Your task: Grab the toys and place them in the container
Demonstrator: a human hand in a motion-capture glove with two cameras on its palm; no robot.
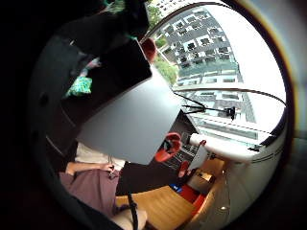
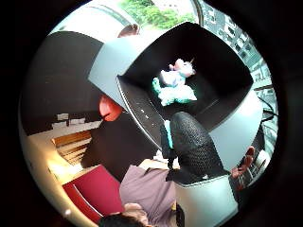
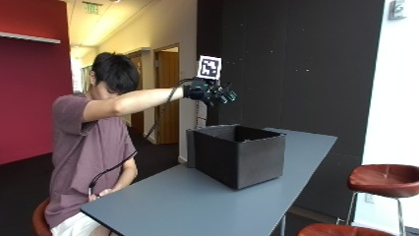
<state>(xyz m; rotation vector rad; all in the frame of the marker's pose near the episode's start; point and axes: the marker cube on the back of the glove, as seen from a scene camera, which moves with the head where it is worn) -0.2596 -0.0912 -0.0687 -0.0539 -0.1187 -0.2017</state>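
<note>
- On the grey table point(image 3: 196, 201) stands a black box point(image 3: 239, 155) with an open top. It is the container for the toys.
- Down at the bottom of the box lie two soft toys. One is a pink and white toy point(image 2: 179, 71). Just beside it, touching it, is a green and white toy point(image 2: 175, 94).
- From the outside view you cannot see the toys, because the walls of the box hide them.
- A person point(image 3: 92, 147) in a purple shirt sits on a stool at the near end of the table.
- The right hand point(image 3: 211, 92), in its black glove, is held high in the air over the back edge of the box. It does not touch the box.
- The right arm is stretched out straight at shoulder height, reaching toward the box.
- One black glove finger point(image 2: 194, 142) shows big in the thumb side palm view, in front of the box wall. A small bit of green point(image 2: 167, 130) peeks out next to it, but I cannot tell what it is.
- I cannot tell if the hands' fingers are wide or curled, or if the gloved hand holds a toy.
- The other hand, the bare one, is down by the person's lap, below the table edge.
- Two red stools point(image 3: 383, 179) stand on the far side of the table.
</note>
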